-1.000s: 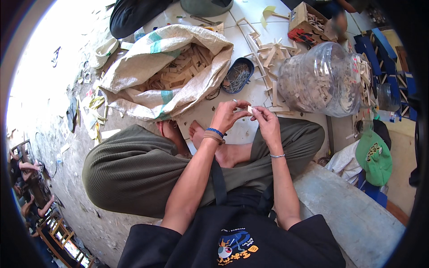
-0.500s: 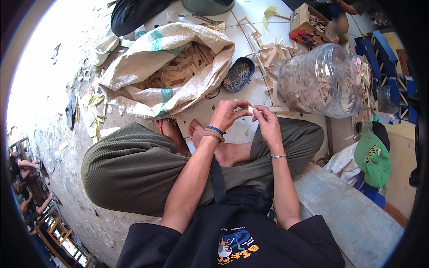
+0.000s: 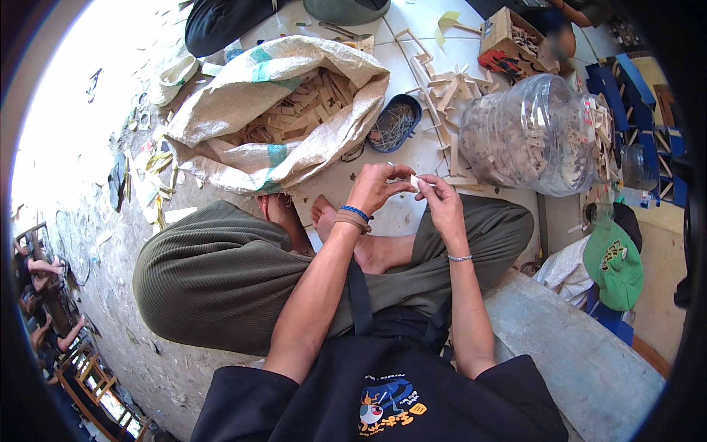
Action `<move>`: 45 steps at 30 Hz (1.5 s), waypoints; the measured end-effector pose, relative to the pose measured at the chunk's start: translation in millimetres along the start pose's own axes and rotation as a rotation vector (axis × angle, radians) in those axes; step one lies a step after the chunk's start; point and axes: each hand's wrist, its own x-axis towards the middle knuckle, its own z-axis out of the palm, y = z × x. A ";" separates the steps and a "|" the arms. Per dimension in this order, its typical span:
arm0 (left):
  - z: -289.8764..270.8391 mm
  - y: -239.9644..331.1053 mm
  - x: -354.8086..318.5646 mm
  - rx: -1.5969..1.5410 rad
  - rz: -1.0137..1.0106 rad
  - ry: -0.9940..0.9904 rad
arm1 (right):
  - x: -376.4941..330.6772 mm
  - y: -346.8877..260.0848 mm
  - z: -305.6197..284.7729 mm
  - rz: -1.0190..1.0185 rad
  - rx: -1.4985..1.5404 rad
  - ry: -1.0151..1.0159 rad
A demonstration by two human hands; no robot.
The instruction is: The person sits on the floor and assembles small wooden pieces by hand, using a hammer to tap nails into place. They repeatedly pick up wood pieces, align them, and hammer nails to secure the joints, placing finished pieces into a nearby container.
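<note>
Above my crossed legs, my left hand [image 3: 377, 188] and my right hand [image 3: 440, 202] meet at the fingertips around a small pale piece of wood [image 3: 416, 183]. Thumb and fingers of each hand pinch it, and the fingers partly cover it. Just beyond my hands lies a dark blue oval dish [image 3: 419, 118] of thin metal nails or pins. Left of the dish stands a wide-open woven sack [image 3: 213, 110] with green stripes, holding many small wood pieces [image 3: 313, 110].
A clear plastic jar [image 3: 508, 132] lies on its side at right, with wood pieces around it. Thin wooden frames [image 3: 449, 92] sit beyond the dish. A cardboard box [image 3: 501, 44] stands at far right. A green cap [image 3: 615, 265] and a grey slab [image 3: 567, 339] are nearer me.
Both hands stay in nearly the same place, still pinching the small wood piece, which looks slightly turned. The whole view has shifted very little.
</note>
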 end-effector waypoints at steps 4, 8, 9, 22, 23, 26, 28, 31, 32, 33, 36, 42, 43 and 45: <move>-1.2 2.5 0.4 -0.033 -0.097 -0.053 | 0.1 3.1 -1.8 0.047 0.012 -0.019; -0.4 -0.4 1.2 -0.133 -0.109 -0.068 | 1.2 4.1 -0.9 0.076 -0.014 -0.002; -0.4 -2.0 1.8 -0.156 -0.120 -0.079 | 1.1 3.6 -0.4 0.050 0.009 -0.005; 6.2 -4.2 -1.0 -0.363 -0.282 -0.065 | -2.3 -5.1 -1.9 0.047 -0.034 0.013; 6.6 -3.8 -1.4 -0.376 -0.276 -0.064 | -0.5 -4.7 -3.5 0.028 -0.028 -0.001; 8.0 -3.9 -1.9 -0.389 -0.294 -0.055 | 12.1 -9.5 -13.0 0.054 -0.074 -0.068; 9.6 -4.7 -1.9 -0.403 -0.300 -0.046 | 27.9 -18.7 -17.4 -0.074 -0.251 0.007; 12.5 -5.9 -2.4 -0.411 -0.288 -0.058 | 56.0 -39.0 -18.0 -0.231 -0.303 0.079; 13.4 -6.3 -2.7 -0.428 -0.276 -0.047 | 66.4 -44.1 -10.7 -0.246 -0.373 0.080; 14.0 -6.7 -2.7 -0.442 -0.261 -0.038 | 78.5 -49.0 -4.1 -0.295 -0.432 0.078; 15.6 -8.1 -2.4 -0.436 -0.270 -0.048 | 113.2 -51.4 19.3 -0.452 -0.701 0.090; 19.6 -10.9 -1.0 -0.474 -0.265 -0.026 | 171.7 -26.4 48.0 -0.630 -1.206 0.000; 20.3 -11.1 -1.4 -0.467 -0.267 -0.022 | 175.2 -21.8 50.4 -0.632 -1.206 -0.012; 20.9 -11.1 -1.8 -0.426 -0.292 -0.034 | 181.1 -15.9 54.0 -0.690 -1.201 0.021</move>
